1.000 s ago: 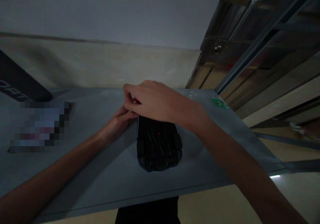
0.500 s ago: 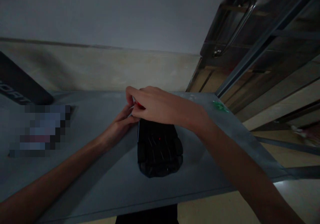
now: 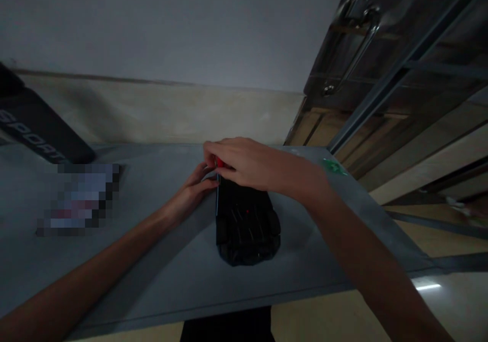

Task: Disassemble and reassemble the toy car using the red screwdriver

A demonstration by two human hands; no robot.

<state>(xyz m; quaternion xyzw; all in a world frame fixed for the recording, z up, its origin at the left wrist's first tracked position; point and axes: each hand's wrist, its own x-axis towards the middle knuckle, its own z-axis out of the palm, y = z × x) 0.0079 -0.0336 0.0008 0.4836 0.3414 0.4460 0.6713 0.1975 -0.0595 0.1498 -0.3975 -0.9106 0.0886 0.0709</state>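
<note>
A black toy car (image 3: 247, 225) lies upside down on a grey table, its underside and wheels facing up and one end toward me. Over its far end is my right hand (image 3: 251, 164), fingers closed in a pinch around a small red thing (image 3: 220, 162); most of that is hidden by the fingers, so its kind does not show. From the left, my left hand (image 3: 196, 187) reaches to the car's far left corner, its thumb and fingers closed against the car's side. The car's far end is covered by my hands.
A dark pillar-like object with "SPORT" lettering (image 3: 41, 128) stands at the back left. In front of it lies a blurred-out flat item (image 3: 82, 197). A green crumpled piece (image 3: 334, 166) lies near the table's right edge. Behind are the wall (image 3: 171, 111) and a door handle (image 3: 356, 52).
The view has shifted a little, so the car and hands appear slightly farther right. Both hands stay at the car's far end, the red thing still in my right fingers.
</note>
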